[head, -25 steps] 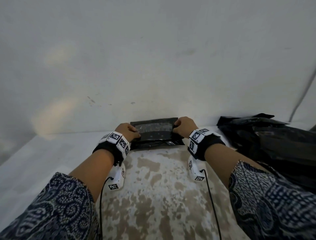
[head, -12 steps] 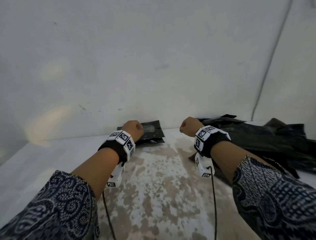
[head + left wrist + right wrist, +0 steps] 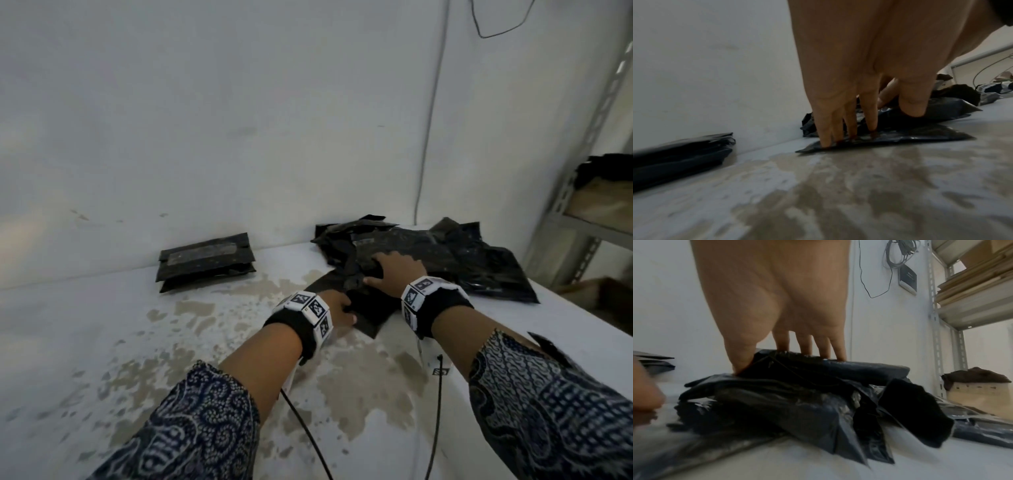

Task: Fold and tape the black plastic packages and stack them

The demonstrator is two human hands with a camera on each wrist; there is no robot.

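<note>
Pressing the left grip (image 3: 337, 308), fingers straight and holding nothing, onto the near corner of a flat black package (image 3: 371, 317) at 12 o'clock on the bench (image 3: 85, 342). Spreading the right grip (image 3: 397, 270) wide over the loose pile (image 3: 479, 263) at 1 o'clock, thumb digging into a fold. Showing, head view only: clear tape (image 3: 202, 254) atop the folded stack (image 3: 205, 270) at 10 o'clock, checkered wristbands (image 3: 310, 308). Showing, right wrist view only: cardboard sheets (image 3: 972, 283) on shelving (image 3: 935, 321).

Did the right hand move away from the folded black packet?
Yes. The right hand left the folded stack by the wall and went right, onto the loose pile.
</note>
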